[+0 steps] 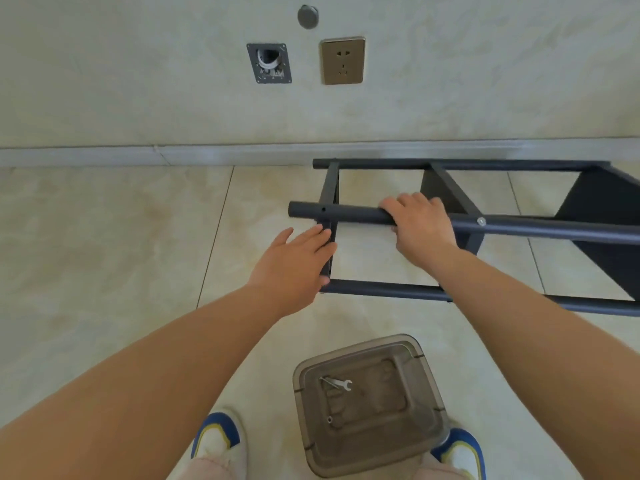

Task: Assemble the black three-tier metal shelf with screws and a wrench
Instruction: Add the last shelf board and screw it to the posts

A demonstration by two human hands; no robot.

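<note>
The black metal shelf (519,230) lies on its side on the tiled floor, its round posts running left to right. My right hand (420,226) grips the upper near post, fingers curled over it. My left hand (294,268) is flat with straight fingers, pressing against the end shelf panel (328,258) at the frame's left end. An empty screw hole (323,209) shows near the post's left tip, and a fitted screw (480,221) sits further right. A small silver wrench (337,383) and a loose screw (329,419) lie on the lid of a brown plastic box (370,403).
The wall stands close behind the shelf, with a skirting strip (173,155), a socket (343,60) and a pipe opening (269,63). My two shoes (218,441) flank the plastic box. Bare tiled floor stretches to the left.
</note>
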